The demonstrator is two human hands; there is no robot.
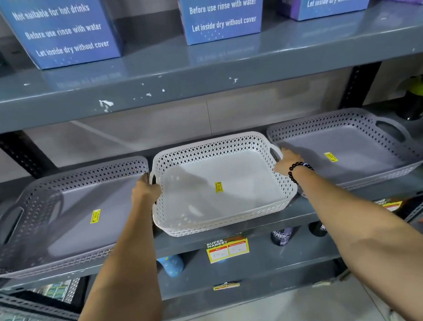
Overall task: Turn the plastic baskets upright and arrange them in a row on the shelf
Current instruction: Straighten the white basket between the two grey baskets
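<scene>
Three shallow perforated plastic baskets stand upright in a row on the grey shelf [240,230]. A white basket [209,195] is in the middle, with a grey basket [60,219] to its left and another grey basket [347,149] to its right. Each has a yellow sticker on its floor. My left hand [143,188] grips the white basket's left handle. My right hand [286,161], with a black bead bracelet on the wrist, grips its right handle. The white basket's front edge overhangs the shelf lip slightly.
Blue printed boxes [221,7] stand on the shelf above. A dark bottle with a yellow-green lid [422,95] stands behind the right basket. A yellow price label [226,249] hangs on the shelf edge, and bottles sit on the shelf below.
</scene>
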